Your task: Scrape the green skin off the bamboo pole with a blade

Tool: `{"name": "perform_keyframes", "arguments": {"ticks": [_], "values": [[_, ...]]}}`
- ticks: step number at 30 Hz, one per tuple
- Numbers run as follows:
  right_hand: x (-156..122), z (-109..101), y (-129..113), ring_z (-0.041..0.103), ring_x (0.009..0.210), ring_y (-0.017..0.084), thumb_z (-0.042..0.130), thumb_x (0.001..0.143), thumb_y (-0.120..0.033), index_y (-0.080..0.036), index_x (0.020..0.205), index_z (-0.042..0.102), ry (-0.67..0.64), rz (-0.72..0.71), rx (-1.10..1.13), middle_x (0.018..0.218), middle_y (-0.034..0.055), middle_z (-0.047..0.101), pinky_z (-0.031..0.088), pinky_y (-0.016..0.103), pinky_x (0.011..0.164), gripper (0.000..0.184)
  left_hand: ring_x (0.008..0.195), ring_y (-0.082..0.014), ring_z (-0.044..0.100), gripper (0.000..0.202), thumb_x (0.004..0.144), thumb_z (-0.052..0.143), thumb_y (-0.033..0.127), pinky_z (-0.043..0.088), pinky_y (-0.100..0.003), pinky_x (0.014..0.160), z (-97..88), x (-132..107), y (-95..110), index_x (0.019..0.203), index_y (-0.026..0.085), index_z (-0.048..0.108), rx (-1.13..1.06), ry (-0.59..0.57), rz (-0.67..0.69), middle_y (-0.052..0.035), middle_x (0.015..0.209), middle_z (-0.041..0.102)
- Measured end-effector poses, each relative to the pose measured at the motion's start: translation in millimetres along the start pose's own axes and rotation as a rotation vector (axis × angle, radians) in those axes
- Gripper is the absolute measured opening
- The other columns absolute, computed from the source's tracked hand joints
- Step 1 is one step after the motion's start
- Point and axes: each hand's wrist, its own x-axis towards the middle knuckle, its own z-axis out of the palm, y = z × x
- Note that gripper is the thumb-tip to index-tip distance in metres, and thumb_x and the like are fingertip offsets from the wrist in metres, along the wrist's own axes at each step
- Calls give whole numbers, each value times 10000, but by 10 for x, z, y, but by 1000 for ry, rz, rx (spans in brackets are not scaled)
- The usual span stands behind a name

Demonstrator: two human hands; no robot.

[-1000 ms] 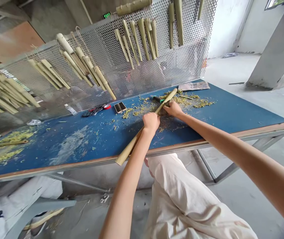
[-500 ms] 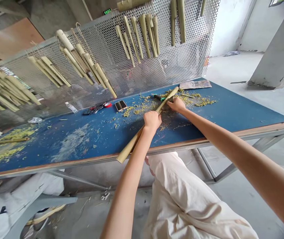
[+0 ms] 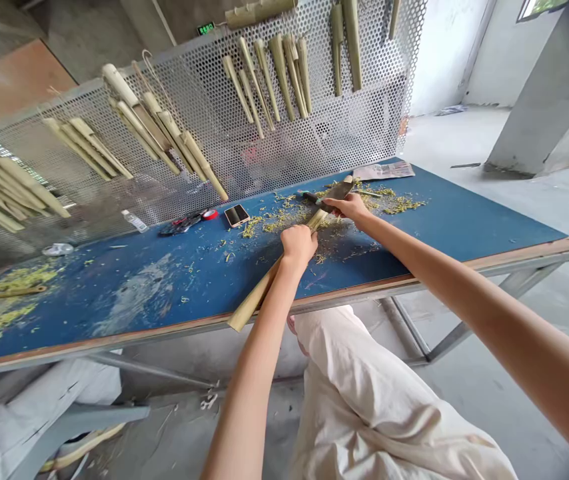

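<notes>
The left hand grips a pale-green bamboo pole; the right hand clasps a dark, flat metal blade. Digits on a small green-lit display are illegible.

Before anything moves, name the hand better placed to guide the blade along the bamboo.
Probably the right hand: it grips the dark blade near the far end of the bamboo pole, while the left hand grasps it farther back.

Loose, cream-coloured trousers fall in soft creases and broad folds. The left hand, right hand and both forearms are bare.
</notes>
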Motion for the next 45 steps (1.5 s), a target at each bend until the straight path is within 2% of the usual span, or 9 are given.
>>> {"name": "perform_keyframes", "arguments": {"ticks": [6,10,14,19,25,33,38,41,45], "values": [[-52,32,-38,619,560,148,524,942,-194,-168,745,584,-68,86,65,700,78,687,483,229,529,207,1013,-287,710,444,1022,470,424,511,-320,820,-8,0,2,1115,69,720,0,-5,-3,-219,1090,724],[-66,40,-38,604,543,134,548,912,-144,-158,729,596,-103,77,39,655,64,675,485,214,533,189,1014,-289,711,437,1022,475,416,511,-321,826,0,7,0,1117,64,716,3,3,-5,-223,1093,722],[-43,46,1,570,531,132,686,845,-199,-155,689,616,-34,31,-69,591,41,631,493,223,535,177,1013,-289,711,435,1020,476,419,514,-322,820,1,12,-2,1112,69,719,8,1,-2,-222,1100,720],[-31,10,24,570,552,128,798,775,-293,-155,683,635,-127,2,-185,602,26,624,484,228,563,232,1025,-294,709,440,1019,479,414,514,-328,827,-6,9,0,1134,58,711,-4,-8,-7,-231,1108,715],[-25,79,35,556,623,143,747,801,-307,-163,735,614,-78,-47,-300,633,8,597,439,241,597,206,1032,-296,707,436,1021,478,403,513,-326,834,-16,-1,13,1139,49,704,1,-11,-2,-237,1108,716],[-15,119,42,491,608,132,644,863,-273,-178,634,542,-175,-100,-384,613,7,539,365,255,582,268,1029,-300,708,440,1022,476,399,510,-328,824,-27,-16,20,1150,36,690,2,-5,3,-231,1103,712],[15,144,92,500,589,132,555,928,-309,-185,651,547,-234,-118,-418,606,10,555,376,247,583,303,1024,-304,710,446,1022,475,397,513,-332,810,-17,-13,14,1146,26,690,6,3,6,-233,1103,712],[25,168,104,522,601,144,485,975,-355,-189,664,546,-209,-105,-476,636,30,583,396,251,599,358,1022,-303,711,445,1022,474,397,514,-335,812,-12,-10,12,1144,29,692,7,5,5,-237,1107,710],[24,147,82,555,644,178,574,937,-380,-192,695,570,-144,-139,-602,667,52,602,412,268,614,307,1014,-294,711,438,1019,483,399,512,-328,822,-11,-9,12,1150,38,693,5,1,-1,-234,1102,713]]}}
